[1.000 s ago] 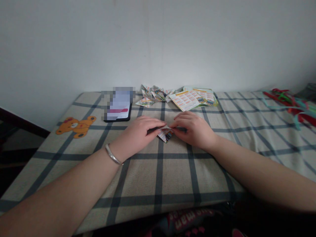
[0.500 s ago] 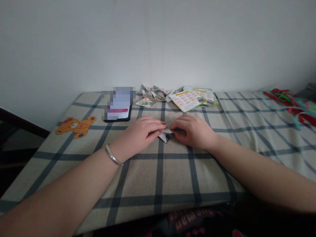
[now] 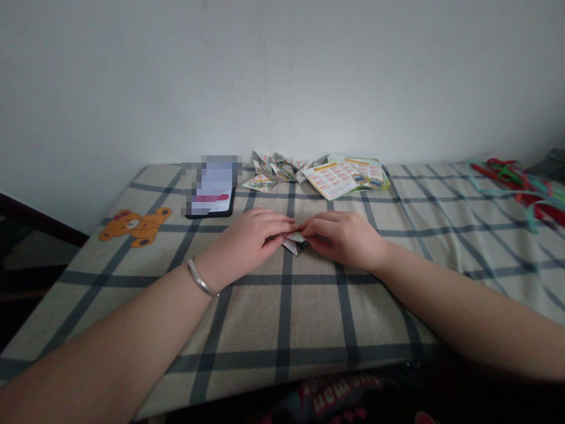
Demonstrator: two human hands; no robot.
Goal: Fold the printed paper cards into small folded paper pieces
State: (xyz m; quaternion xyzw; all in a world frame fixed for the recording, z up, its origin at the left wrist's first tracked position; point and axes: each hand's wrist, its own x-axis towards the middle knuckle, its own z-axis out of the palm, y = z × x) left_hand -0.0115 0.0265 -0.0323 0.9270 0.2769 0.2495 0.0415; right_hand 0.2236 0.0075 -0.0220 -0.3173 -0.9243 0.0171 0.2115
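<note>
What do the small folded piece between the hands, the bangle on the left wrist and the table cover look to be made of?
Folded piece, pinched by left hand and right hand: thin printed paper, with sharp creases and coloured print; its gloss is unclear.
Bangle: metal, silvery and polished, since it glints.
Table cover: probably matt woven cloth with a check pattern.

A plain white wall rises behind the grey checked tablecloth; the light is dim, the floor probably dark.
</note>
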